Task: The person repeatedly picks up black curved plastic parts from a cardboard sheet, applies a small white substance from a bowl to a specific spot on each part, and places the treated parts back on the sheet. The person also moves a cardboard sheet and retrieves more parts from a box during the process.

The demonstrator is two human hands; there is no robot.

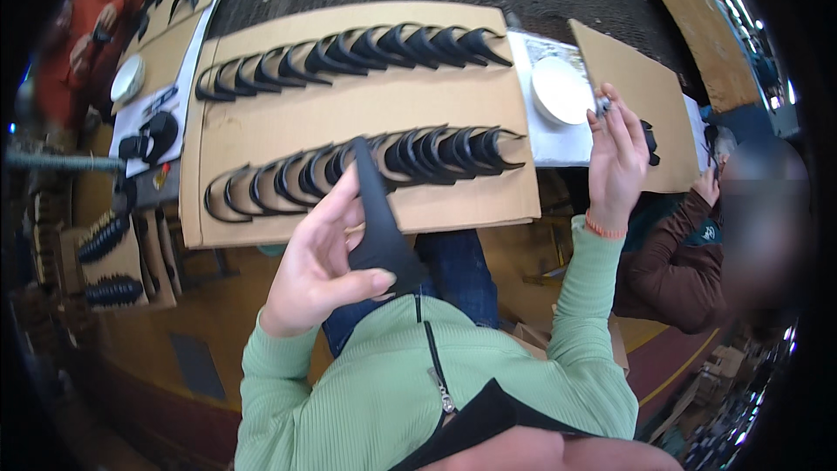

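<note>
My left hand [318,266] holds a long black tapered piece [377,218] upright over my lap, thumb pressed on its wide lower end. My right hand [617,153] is raised to the right, fingers pinching a small brush or tool [602,105] near a round white container [561,90]. In front lies a large cardboard sheet [349,113] carrying two rows of several black curved pieces, a far row [349,57] and a near row [366,170].
A person in a brown sleeve [676,266] sits at my right beside another cardboard sheet [636,87]. At far left a person in red [91,35] works near a white dish [127,78]. Stacked black pieces [105,240] sit lower left.
</note>
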